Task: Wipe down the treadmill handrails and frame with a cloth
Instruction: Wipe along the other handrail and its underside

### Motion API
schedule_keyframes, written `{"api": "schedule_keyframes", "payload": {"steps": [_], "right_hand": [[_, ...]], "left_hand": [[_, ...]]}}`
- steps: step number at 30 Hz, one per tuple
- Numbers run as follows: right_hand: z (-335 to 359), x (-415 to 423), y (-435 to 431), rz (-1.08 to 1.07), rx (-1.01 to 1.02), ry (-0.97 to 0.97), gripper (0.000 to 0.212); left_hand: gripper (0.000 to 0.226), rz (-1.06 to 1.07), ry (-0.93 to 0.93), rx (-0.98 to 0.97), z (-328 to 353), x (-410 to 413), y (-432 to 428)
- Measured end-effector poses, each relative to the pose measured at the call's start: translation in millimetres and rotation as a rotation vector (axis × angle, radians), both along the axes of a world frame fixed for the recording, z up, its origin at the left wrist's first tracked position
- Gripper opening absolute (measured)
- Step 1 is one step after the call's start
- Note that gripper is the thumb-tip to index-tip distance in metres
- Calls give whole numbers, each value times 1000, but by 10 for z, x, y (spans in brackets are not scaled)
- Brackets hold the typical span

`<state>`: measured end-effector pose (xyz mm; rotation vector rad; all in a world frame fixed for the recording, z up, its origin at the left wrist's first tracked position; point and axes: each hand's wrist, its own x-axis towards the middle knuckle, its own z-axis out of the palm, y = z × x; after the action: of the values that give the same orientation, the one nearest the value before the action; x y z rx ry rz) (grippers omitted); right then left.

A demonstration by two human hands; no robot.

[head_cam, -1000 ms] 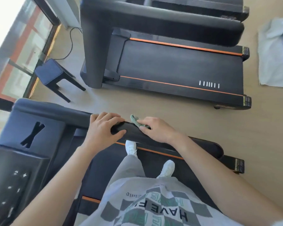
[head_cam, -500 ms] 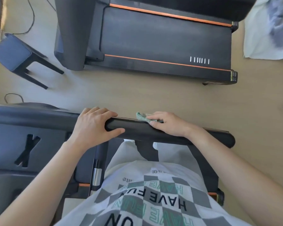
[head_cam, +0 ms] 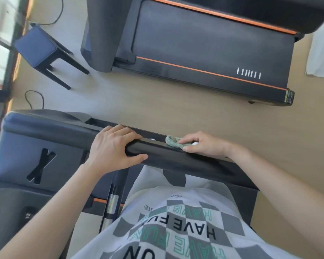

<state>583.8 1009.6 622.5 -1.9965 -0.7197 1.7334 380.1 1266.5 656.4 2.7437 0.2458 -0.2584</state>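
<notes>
A black padded handrail (head_cam: pixel 168 156) of the treadmill I stand on runs across the middle of the head view. My left hand (head_cam: pixel 113 149) wraps around the rail near the console, fingers over the top and thumb underneath. My right hand (head_cam: pixel 204 144) presses a small green-grey cloth (head_cam: pixel 173 142) flat onto the top of the rail, a little to the right of my left hand. Most of the cloth is hidden under my fingers. The dark console (head_cam: pixel 39 150) with an X-shaped cutout lies at the left.
A second black treadmill (head_cam: pixel 204 51) with orange stripes stands across a strip of tan floor. A blue stool (head_cam: pixel 38 46) and loose cables sit at the upper left by a window. A white sheet (head_cam: pixel 323 51) lies at the right edge.
The view has tilted down and shifted between frames. My right hand with the cloth has slid slightly to the right along the rail, away from my left hand, which keeps its grip.
</notes>
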Motion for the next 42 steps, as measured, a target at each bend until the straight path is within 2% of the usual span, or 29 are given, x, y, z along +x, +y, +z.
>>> {"api": "schedule_keyframes", "payload": {"steps": [3, 7, 10, 13, 17, 21, 28, 32, 37, 42], "right_hand": [[37, -75, 107, -24, 61, 29, 36], [27, -214, 398, 71, 140, 74, 58], [-29, -259, 483, 102, 152, 95, 71], [-19, -244, 441, 91, 154, 102, 70], [-15, -233, 295, 80, 210, 118, 63], [-19, -157, 39, 2, 201, 155, 58], [-91, -150, 207, 23, 180, 132, 63], [-109, -104, 272, 32, 140, 152, 57], [-159, 24, -131, -52, 67, 163, 46], [-62, 99, -413, -163, 54, 191, 31]], "left_hand": [[53, -4, -1, -8, 10, 11, 3], [55, -16, 18, 0, 7, 31, -4], [68, -5, 66, -1, 47, 64, 0], [84, -63, 149, -133, 103, 205, -65], [66, -215, 313, -246, 66, 476, -212], [59, -221, 414, -312, -32, 612, -168], [69, -198, 575, -278, -63, 688, 25], [78, -204, 688, -273, -10, 752, -2], [64, -141, 813, -603, -199, 988, -144], [59, -151, 825, -739, -378, 1111, -264]]}}
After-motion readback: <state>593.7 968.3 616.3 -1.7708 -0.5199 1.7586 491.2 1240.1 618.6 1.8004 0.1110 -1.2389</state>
